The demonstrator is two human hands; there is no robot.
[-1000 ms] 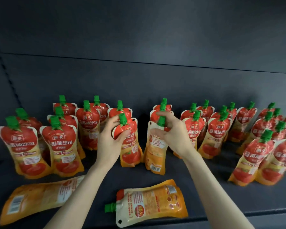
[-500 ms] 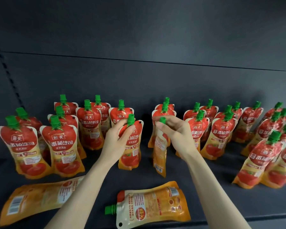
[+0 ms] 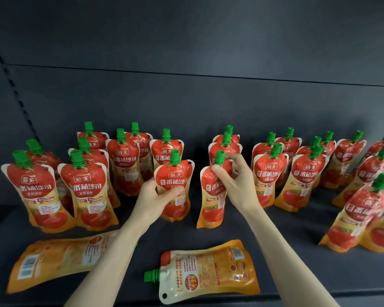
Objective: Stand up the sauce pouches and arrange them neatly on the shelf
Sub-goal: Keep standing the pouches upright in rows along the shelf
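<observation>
Red and orange tomato sauce pouches with green caps fill a dark shelf (image 3: 282, 244). My left hand (image 3: 157, 196) grips the side of one upright pouch (image 3: 175, 185) at the centre. My right hand (image 3: 233, 180) pinches the top of a second upright pouch (image 3: 211, 202) just under its green cap; its front label faces me. Two pouches lie flat near the front edge, back side up: one at the left (image 3: 60, 260), partly under my left forearm, and one in the middle (image 3: 211, 269).
Several upright pouches stand in clusters at the left (image 3: 31, 191), behind my hands (image 3: 225, 147) and at the right (image 3: 302, 178), (image 3: 364, 211). The shelf's back panel (image 3: 186, 96) rises behind them. Bare shelf shows between my forearms.
My right hand has turned its pouch from back side, through edge-on, to front label facing me. My left hand has kept hold of its upright pouch.
</observation>
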